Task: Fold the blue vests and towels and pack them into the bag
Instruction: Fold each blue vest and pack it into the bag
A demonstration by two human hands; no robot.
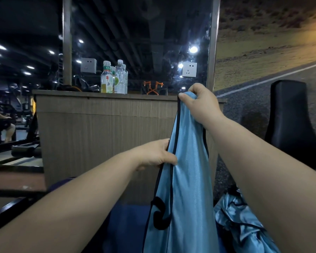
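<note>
Vest hangs lengthwise mid-frame, right hand pinching its top, left hand gripping the edge lower down

Shiny, smooth blue cloth vest with matt black trim; matt wood-grain counter; clear plastic bottles.

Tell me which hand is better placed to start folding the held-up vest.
Probably the left hand: it pinches the blue vest at its trimmed side edge, free to swing across, while the right hand holds the top up.
</note>
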